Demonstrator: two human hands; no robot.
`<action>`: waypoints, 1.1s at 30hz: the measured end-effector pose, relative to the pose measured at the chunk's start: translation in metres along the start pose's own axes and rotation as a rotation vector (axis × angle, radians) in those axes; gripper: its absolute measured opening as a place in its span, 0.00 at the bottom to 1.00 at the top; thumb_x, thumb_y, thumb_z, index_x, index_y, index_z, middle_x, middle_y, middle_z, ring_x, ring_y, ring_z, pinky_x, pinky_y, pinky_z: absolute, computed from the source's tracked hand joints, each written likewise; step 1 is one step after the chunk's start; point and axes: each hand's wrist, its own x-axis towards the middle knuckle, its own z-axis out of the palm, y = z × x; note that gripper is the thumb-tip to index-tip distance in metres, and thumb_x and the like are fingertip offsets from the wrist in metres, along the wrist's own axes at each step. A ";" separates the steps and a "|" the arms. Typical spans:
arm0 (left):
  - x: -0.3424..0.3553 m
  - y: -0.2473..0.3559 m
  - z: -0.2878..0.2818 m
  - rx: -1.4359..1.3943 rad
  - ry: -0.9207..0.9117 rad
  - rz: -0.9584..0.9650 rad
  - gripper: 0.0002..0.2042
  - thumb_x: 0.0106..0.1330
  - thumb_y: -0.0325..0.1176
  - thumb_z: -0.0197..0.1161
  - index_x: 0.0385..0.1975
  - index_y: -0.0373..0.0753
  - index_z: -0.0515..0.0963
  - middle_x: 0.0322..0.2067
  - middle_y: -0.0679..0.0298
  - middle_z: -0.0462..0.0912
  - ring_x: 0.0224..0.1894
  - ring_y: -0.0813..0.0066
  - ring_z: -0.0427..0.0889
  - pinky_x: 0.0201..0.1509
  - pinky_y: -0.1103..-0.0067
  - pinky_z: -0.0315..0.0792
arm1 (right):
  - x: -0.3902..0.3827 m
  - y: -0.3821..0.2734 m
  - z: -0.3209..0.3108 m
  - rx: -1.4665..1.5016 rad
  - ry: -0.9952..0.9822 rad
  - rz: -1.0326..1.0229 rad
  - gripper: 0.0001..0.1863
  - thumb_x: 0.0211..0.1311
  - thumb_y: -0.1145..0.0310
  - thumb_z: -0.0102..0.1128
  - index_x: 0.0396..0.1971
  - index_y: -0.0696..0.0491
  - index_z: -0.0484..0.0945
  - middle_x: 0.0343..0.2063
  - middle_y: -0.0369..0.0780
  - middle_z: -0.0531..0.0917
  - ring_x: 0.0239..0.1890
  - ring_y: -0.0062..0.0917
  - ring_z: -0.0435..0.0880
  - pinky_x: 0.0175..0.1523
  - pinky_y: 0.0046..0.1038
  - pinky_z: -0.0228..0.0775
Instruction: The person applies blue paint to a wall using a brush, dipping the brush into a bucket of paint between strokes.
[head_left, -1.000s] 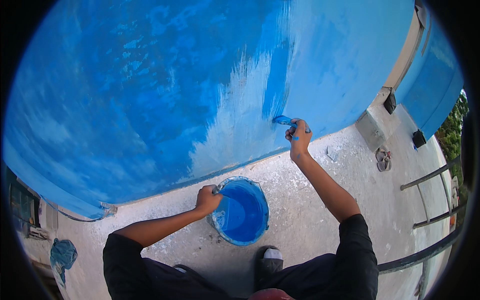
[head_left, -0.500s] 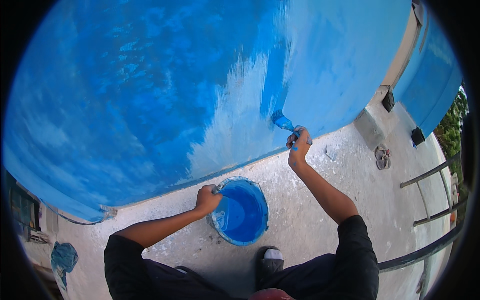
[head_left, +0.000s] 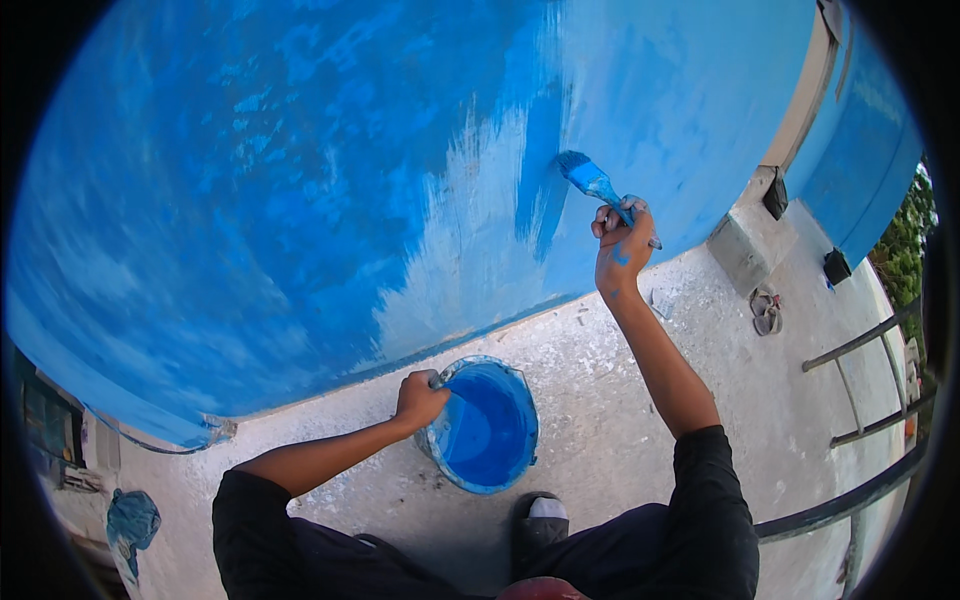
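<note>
My right hand (head_left: 625,232) is closed around the handle of a paintbrush (head_left: 592,182), whose bristles are coated in blue and point up and left at the wall. The brush tip lies beside a fresh darker blue stroke; whether it touches cannot be told. Blue smears mark the back of this hand. My left hand (head_left: 421,398) grips the left side of a bucket (head_left: 530,405) at its rim, fingers mostly hidden. Inside the bucket is blue paint (head_left: 490,440). The wall (head_left: 300,180) is patchy deep blue at left, paler blue at right, with a light ragged strip between.
A pale, paint-flecked floor (head_left: 600,400) runs along the wall. Metal railings (head_left: 850,505) stand at the right. Farther off are a concrete step (head_left: 742,255), a pair of sandals (head_left: 767,312) and black objects (head_left: 837,267). A teal cloth or bag (head_left: 132,520) lies at lower left.
My right hand has raised the brush up and slightly right along the wall. The darker stroke now reaches lower beside the pale strip. My left hand stays on the bucket.
</note>
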 end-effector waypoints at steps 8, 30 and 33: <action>0.001 0.000 0.001 0.013 0.027 0.003 0.11 0.47 0.31 0.61 0.13 0.33 0.67 0.13 0.53 0.69 0.18 0.63 0.71 0.25 0.66 0.63 | -0.024 0.044 -0.054 -0.110 0.137 0.209 0.11 0.64 0.67 0.44 0.24 0.57 0.69 0.13 0.37 0.65 0.19 0.24 0.69 0.23 0.27 0.59; 0.003 0.006 -0.006 -0.025 -0.005 -0.009 0.11 0.48 0.29 0.60 0.12 0.34 0.66 0.10 0.57 0.67 0.16 0.68 0.71 0.23 0.67 0.62 | 0.045 -0.033 0.069 0.123 -0.018 -0.102 0.13 0.65 0.62 0.45 0.30 0.57 0.69 0.17 0.37 0.68 0.31 0.29 0.76 0.34 0.33 0.70; 0.005 -0.004 -0.004 -0.025 0.013 0.023 0.11 0.48 0.29 0.61 0.12 0.34 0.66 0.10 0.57 0.67 0.15 0.68 0.71 0.23 0.67 0.63 | 0.039 -0.010 0.049 0.099 0.092 -0.074 0.12 0.64 0.63 0.43 0.27 0.56 0.68 0.14 0.37 0.66 0.26 0.27 0.74 0.29 0.33 0.69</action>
